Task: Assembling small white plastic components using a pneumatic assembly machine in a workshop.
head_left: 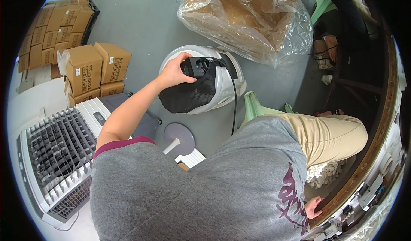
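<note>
You hold the black boxy device (pixel 195 67) at the black mesh (pixel 190 95) of a white rounded unit (pixel 223 84), your left hand's (pixel 173 71) fingers clamped on it. A black cord (pixel 235 106) trails beside. Your right hand (pixel 313 207) is at the table (pixel 388 99) edge; whether its fingers grip cannot be told.

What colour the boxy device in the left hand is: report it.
The boxy device is black, clearest in the head view.

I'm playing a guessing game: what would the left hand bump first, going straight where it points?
The black corded block, which the left hand is gripping. Beyond it, probably the edge of the white rounded shell, though depth is unclear.
</note>
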`<state>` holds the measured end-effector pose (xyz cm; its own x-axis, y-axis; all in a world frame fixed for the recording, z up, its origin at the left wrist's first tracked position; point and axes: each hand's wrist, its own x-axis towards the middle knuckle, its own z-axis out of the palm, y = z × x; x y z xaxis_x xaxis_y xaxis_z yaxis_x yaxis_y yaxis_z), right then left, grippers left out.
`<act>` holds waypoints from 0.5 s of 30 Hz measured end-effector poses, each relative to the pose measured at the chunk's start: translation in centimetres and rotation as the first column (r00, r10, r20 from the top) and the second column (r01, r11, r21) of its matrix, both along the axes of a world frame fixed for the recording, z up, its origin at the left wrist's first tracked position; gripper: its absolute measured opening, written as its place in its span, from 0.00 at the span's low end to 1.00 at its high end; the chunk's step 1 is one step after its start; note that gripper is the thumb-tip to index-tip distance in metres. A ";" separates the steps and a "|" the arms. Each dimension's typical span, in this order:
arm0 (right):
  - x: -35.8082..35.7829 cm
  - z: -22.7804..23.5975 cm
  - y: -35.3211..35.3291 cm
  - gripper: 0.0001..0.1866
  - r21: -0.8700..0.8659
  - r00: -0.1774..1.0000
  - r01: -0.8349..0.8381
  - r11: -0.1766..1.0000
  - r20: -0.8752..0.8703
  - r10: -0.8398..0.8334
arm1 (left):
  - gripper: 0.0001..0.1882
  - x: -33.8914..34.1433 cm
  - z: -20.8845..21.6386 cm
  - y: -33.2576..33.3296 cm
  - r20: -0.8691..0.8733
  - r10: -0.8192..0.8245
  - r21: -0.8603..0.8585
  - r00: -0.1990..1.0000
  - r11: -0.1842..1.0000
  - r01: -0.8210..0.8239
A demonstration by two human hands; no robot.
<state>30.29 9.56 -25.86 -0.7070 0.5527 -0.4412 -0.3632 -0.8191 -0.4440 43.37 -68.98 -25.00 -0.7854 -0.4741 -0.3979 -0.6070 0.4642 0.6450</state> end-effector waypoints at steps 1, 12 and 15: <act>0.0 -0.1 0.3 0.30 -0.001 1.000 -0.002 1.000 -0.002 0.002 | 0.41 0.4 -0.9 -0.7 -0.046 0.001 0.032 0.999 0.999 0.001; 0.3 -0.8 1.6 0.33 0.042 1.000 -0.006 0.999 0.003 0.006 | 0.39 -1.8 0.2 1.4 0.102 -0.023 -0.224 0.994 0.973 0.046; 0.4 -0.8 1.7 0.33 -0.008 0.999 -0.043 0.999 -0.008 0.043 | 0.42 -2.2 0.0 1.6 0.160 -0.017 -0.204 0.987 0.978 0.050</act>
<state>30.73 11.29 -26.62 -0.7335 0.5180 -0.4400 -0.3307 -0.8376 -0.4348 41.13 -67.40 -24.96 -0.7380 -0.5333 -0.4134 -0.6746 0.5991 0.4313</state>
